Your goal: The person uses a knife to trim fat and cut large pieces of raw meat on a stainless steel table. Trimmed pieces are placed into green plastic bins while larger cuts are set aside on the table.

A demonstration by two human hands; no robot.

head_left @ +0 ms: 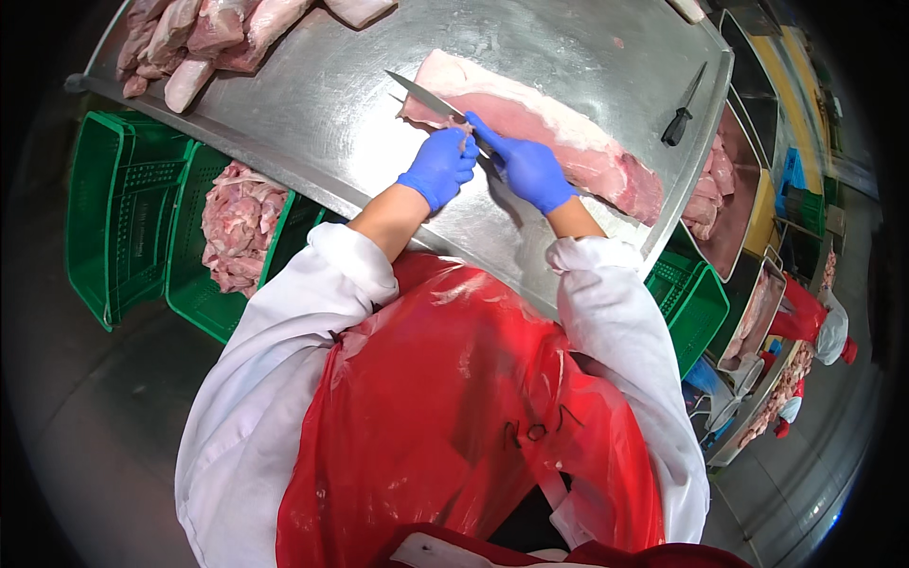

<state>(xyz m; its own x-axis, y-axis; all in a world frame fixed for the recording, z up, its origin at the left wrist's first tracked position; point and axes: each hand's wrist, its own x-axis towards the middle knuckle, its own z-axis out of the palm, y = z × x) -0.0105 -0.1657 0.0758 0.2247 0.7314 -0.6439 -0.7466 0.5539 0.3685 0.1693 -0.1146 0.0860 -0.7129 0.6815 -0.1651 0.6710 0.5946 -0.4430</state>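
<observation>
The steel table [294, 114] is the biggest thing here, tilted across my view of the worker. Against its near edge on the left stand green crates, one of them [186, 222] holding meat. On the table's far left corner sits a pile of thick meat pieces [222, 36], which I can't sort into finished or waiting. A long slab of meat [540, 123] lies beyond the hands, running from the middle of the table toward its right edge; its near face shows pink lean, while a pale layer of fat runs along the far side. The crate's heap of ragged trimmings [241, 227] suggests plenty of cutting is done overall, yet I'd judge this slab only partly cleaned, with that pale layer perhaps left to deal with.

The right hand [530, 170], gloved in blue, is wrapped around the handle of a knife [423, 96], forefinger stretched along it, the blade reaching over the slab's left end; whether it touches the meat I can't tell. The left hand [440, 166] is drawn in narrow, its fingers pinching what looks like a scrap [466, 129] beside the blade. A smaller, black-handled knife [677, 125] lies unused beyond the slab's right end.
</observation>
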